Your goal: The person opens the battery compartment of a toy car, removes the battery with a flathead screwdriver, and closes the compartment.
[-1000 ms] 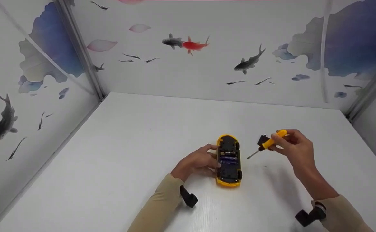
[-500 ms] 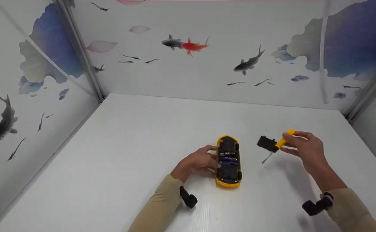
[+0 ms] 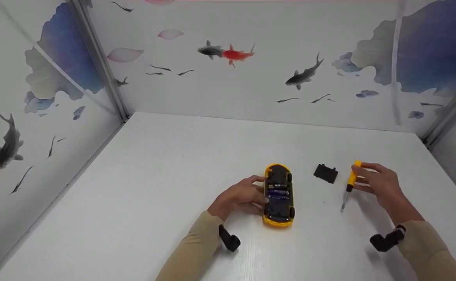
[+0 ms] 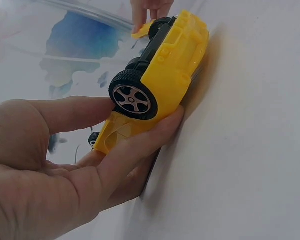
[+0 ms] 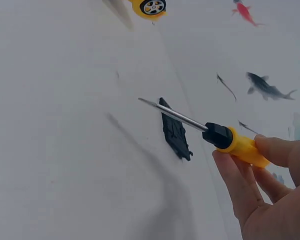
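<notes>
Well, upturned toy car in left grip, screwdriver in right grip

No legible text, label, brand or number in any view. Batteries in toy car, head view, between 4 and 5 o'clock from centre: any print too small to read.

The black cover now lies free; the right hand has drawn the screwdriver rightward.
</notes>
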A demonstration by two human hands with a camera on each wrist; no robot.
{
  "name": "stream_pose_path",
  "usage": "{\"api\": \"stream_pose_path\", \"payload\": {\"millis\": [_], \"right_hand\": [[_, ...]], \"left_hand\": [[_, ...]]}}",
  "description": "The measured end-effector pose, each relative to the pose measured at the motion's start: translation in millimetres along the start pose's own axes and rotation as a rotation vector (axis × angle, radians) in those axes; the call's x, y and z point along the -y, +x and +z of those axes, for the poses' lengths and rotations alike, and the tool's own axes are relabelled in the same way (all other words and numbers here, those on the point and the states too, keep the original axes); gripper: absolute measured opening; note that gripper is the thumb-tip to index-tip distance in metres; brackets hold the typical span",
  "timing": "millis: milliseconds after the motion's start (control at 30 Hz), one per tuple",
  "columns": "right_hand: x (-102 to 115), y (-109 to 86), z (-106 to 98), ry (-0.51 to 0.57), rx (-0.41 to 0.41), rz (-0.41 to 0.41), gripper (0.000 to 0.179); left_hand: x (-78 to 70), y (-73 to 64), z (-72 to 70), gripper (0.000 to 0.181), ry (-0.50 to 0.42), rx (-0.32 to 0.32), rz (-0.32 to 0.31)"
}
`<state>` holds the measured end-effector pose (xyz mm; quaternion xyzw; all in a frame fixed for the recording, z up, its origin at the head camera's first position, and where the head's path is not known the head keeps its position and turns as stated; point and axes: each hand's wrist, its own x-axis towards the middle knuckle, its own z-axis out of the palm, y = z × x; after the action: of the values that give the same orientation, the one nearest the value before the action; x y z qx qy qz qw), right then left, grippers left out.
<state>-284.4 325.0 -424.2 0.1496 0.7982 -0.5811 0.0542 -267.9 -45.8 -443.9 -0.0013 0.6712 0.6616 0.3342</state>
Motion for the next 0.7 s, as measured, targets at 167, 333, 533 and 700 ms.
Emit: {"api": "stream_pose_path", "payload": {"millis": [167,333,533,700], "right_hand": [[-6.6,9.3,-9.4,-0.035,-0.003,0.062,0.082],[-12.0,16.0,-12.8,-0.095,-0.021,0.114,0.078],[-14.7,21.5,-12.9,-0.177,-0.059,0.141,0.076],[-17.0,24.1,-12.3,-0.236,-0.075,0.152,0.074]], "left_hand": [[-0.5,0.5,-0.2,0.078,0.012,-0.004,-0.002],[2.8,1.5,-1.0,0.077,0.016,-0.001,0.003],[3.1,2.0,-1.1,0.077,-0.022,0.018,0.001],[1.7,2.4,-0.2,0.077,-0.016,0.013,-0.008]]}}
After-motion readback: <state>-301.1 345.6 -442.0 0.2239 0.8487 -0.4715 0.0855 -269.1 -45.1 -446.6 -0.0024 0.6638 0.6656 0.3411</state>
